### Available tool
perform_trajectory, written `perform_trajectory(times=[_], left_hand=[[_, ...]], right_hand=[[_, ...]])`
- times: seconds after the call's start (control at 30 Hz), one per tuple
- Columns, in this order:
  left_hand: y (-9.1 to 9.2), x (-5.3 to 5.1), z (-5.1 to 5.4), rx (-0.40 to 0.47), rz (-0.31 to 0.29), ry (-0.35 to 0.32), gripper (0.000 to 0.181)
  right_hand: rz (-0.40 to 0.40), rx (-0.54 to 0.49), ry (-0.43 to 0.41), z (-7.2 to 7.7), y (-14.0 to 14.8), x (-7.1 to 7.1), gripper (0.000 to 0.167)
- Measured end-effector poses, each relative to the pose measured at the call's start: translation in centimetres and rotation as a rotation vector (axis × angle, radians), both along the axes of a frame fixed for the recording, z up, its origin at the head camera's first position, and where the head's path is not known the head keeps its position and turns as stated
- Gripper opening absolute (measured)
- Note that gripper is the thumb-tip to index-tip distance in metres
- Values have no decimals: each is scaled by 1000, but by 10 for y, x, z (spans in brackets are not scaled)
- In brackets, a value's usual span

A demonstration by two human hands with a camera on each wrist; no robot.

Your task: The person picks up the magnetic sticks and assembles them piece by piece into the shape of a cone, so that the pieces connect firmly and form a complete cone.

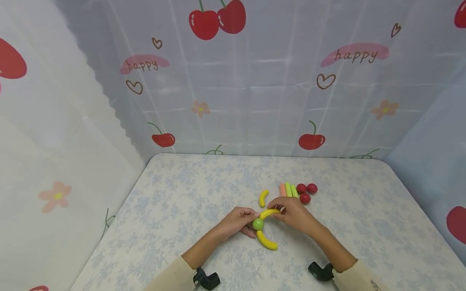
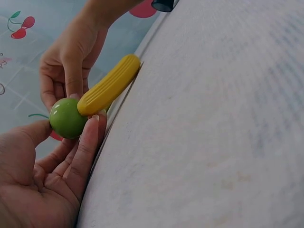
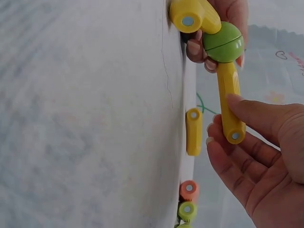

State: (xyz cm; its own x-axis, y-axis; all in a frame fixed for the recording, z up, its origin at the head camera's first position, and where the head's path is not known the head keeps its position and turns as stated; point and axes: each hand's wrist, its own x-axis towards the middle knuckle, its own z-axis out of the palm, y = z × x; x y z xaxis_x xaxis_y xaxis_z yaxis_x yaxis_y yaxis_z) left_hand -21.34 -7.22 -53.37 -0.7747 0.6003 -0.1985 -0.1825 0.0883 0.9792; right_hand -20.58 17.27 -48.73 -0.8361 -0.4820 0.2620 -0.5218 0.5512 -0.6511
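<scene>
My left hand (image 1: pixel 238 221) pinches a glossy green ball (image 1: pixel 258 224) between thumb and fingers, just above the table. Two yellow curved rods join the ball, one on its far side and one on its near side. The far curved rod (image 3: pixel 230 95) is held by my right hand (image 1: pixel 294 214), thumb on one side and fingers on the other. A silvery disc shows at its free end in the right wrist view. The near curved rod (image 2: pixel 111 85) has grooves along it and arcs toward the right. Together the pieces form an open C shape.
Beyond my hands lies a loose yellow curved rod (image 1: pixel 263 198). Right of it sit an orange stick (image 1: pixel 282 189), light green sticks (image 1: pixel 289 189) and three red balls (image 1: pixel 305 198), close together. A patterned cloth covers the table (image 1: pixel 189 186), with printed curtains (image 1: pixel 247 117) around it.
</scene>
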Motion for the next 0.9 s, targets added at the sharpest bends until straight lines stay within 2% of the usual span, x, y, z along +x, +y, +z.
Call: perform_trajectory(times=[0.27,0.6,0.7,0.9], left_hand=[[1,1,1,-1,9,-11,30],[4,4,4,-85,35,29,29],[4,4,5,-83,29,28,29],[3,4,6,-69,-20,32,29]], right_hand=[[43,-20,-2,1,-4,2,22],[76,-18,-48,1,-6,3,27],[71,-3,-56,1,-6,3,25],[87,9,-76,1,-7,4,23]])
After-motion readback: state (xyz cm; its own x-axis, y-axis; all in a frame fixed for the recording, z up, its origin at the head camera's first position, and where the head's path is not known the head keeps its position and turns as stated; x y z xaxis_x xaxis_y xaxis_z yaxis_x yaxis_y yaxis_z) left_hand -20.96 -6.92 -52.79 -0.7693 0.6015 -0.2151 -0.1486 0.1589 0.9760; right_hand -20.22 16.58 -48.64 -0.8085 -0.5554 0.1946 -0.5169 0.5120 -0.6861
